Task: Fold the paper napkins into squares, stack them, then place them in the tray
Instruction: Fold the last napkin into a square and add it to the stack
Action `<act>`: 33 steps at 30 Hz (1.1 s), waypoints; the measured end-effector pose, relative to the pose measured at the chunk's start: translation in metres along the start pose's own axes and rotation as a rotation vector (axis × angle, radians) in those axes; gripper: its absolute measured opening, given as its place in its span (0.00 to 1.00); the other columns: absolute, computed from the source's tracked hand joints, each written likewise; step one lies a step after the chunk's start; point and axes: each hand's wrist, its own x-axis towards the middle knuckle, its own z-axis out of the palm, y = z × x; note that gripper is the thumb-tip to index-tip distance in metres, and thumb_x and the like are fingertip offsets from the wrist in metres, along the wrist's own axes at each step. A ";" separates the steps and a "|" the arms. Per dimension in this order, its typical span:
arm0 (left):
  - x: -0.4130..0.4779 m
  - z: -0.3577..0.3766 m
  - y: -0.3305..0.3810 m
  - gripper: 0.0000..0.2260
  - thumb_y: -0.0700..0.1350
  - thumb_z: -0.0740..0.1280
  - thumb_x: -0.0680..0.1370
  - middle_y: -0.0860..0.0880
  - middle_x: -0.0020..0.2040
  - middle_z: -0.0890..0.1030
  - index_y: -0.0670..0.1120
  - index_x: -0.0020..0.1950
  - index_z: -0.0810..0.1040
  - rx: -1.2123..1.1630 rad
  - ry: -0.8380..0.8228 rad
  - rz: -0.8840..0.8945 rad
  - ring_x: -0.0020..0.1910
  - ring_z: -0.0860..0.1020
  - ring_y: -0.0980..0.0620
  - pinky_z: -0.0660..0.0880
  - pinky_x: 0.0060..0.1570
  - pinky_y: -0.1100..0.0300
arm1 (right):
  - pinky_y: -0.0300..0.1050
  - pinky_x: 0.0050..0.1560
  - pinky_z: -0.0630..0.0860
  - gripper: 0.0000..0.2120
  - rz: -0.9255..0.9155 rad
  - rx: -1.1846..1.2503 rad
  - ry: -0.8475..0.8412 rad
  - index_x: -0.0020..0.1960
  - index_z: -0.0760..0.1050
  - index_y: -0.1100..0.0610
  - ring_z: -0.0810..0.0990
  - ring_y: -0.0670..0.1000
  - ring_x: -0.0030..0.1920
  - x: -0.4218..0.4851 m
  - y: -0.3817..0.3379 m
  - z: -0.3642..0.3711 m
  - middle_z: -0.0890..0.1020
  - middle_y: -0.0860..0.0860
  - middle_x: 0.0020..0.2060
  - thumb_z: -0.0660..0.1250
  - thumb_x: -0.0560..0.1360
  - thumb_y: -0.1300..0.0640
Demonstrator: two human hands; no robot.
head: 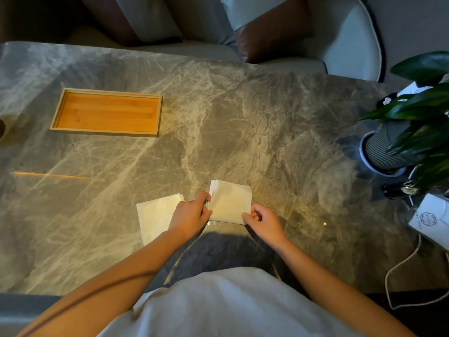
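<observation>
White square napkin stack [230, 203], layer edges slightly fanned

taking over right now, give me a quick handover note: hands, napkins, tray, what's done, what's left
Left hand pinches the left edge of the folded stack; right hand pinches its near right corner.
The stack lies on the table in front of the person. The second pile lies just left of it, partly under the left wrist.
The tray, far left, holds nothing.
Done: several napkins folded and stacked.
Left: probably square the stack, deal with the second pile, place everything in the tray.
</observation>
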 end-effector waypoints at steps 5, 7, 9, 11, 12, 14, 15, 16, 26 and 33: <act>0.000 0.001 0.000 0.10 0.46 0.62 0.79 0.50 0.40 0.83 0.47 0.59 0.69 0.030 0.041 -0.016 0.39 0.81 0.46 0.75 0.47 0.55 | 0.44 0.36 0.67 0.14 -0.003 -0.035 0.049 0.35 0.70 0.64 0.69 0.48 0.32 0.001 0.002 0.002 0.72 0.51 0.29 0.68 0.75 0.57; 0.001 0.001 0.000 0.10 0.47 0.62 0.79 0.49 0.40 0.83 0.47 0.59 0.69 0.049 0.042 -0.028 0.39 0.80 0.45 0.74 0.48 0.54 | 0.45 0.36 0.67 0.15 -0.006 -0.051 0.057 0.35 0.70 0.64 0.69 0.48 0.31 0.003 0.003 0.003 0.71 0.51 0.28 0.68 0.75 0.56; 0.001 0.000 0.001 0.10 0.48 0.61 0.79 0.49 0.40 0.83 0.48 0.59 0.69 0.058 0.040 -0.030 0.39 0.80 0.45 0.73 0.48 0.54 | 0.46 0.36 0.69 0.14 0.002 -0.069 0.066 0.36 0.70 0.63 0.69 0.48 0.31 0.004 0.004 0.004 0.72 0.51 0.29 0.68 0.75 0.56; 0.000 0.000 0.001 0.11 0.48 0.61 0.79 0.50 0.40 0.83 0.48 0.60 0.68 0.071 0.039 -0.024 0.40 0.81 0.47 0.73 0.51 0.54 | 0.47 0.37 0.72 0.12 0.019 -0.076 0.081 0.38 0.71 0.60 0.72 0.48 0.32 0.004 0.004 0.006 0.74 0.49 0.29 0.69 0.74 0.55; 0.000 0.000 0.002 0.12 0.48 0.61 0.79 0.51 0.41 0.83 0.48 0.61 0.68 0.084 0.037 -0.021 0.40 0.81 0.47 0.73 0.52 0.54 | 0.49 0.38 0.74 0.10 0.030 -0.074 0.092 0.40 0.72 0.59 0.74 0.48 0.33 0.004 0.004 0.007 0.75 0.48 0.30 0.70 0.74 0.55; -0.001 0.000 0.001 0.13 0.49 0.61 0.78 0.51 0.42 0.82 0.48 0.62 0.67 0.124 0.037 -0.017 0.42 0.80 0.48 0.71 0.53 0.53 | 0.49 0.41 0.77 0.08 0.065 -0.056 0.111 0.47 0.73 0.55 0.79 0.47 0.37 0.003 0.003 0.009 0.79 0.46 0.34 0.70 0.74 0.53; -0.002 0.001 0.001 0.14 0.49 0.62 0.78 0.50 0.43 0.82 0.48 0.62 0.67 0.143 0.042 -0.016 0.45 0.79 0.47 0.70 0.53 0.53 | 0.48 0.42 0.78 0.11 0.083 -0.042 0.121 0.51 0.72 0.54 0.80 0.47 0.38 0.003 0.003 0.009 0.80 0.46 0.35 0.71 0.74 0.53; -0.003 0.001 0.001 0.15 0.49 0.62 0.77 0.50 0.46 0.81 0.48 0.62 0.68 0.157 0.049 -0.014 0.48 0.79 0.47 0.69 0.54 0.52 | 0.47 0.42 0.78 0.13 0.093 -0.030 0.132 0.54 0.71 0.52 0.80 0.46 0.39 0.002 0.003 0.010 0.81 0.46 0.36 0.71 0.73 0.52; -0.009 0.011 0.010 0.23 0.46 0.65 0.75 0.45 0.70 0.70 0.45 0.69 0.67 0.457 0.091 0.318 0.67 0.71 0.45 0.68 0.62 0.47 | 0.47 0.40 0.74 0.12 -0.024 -0.164 0.265 0.57 0.72 0.49 0.74 0.46 0.38 -0.001 -0.005 0.009 0.76 0.46 0.38 0.67 0.75 0.49; -0.002 0.038 0.016 0.26 0.48 0.50 0.83 0.46 0.79 0.45 0.43 0.77 0.42 0.593 -0.108 0.259 0.77 0.44 0.48 0.40 0.72 0.41 | 0.60 0.75 0.51 0.29 -0.237 -0.745 0.058 0.77 0.53 0.50 0.50 0.53 0.77 0.002 -0.022 0.038 0.53 0.48 0.78 0.58 0.79 0.48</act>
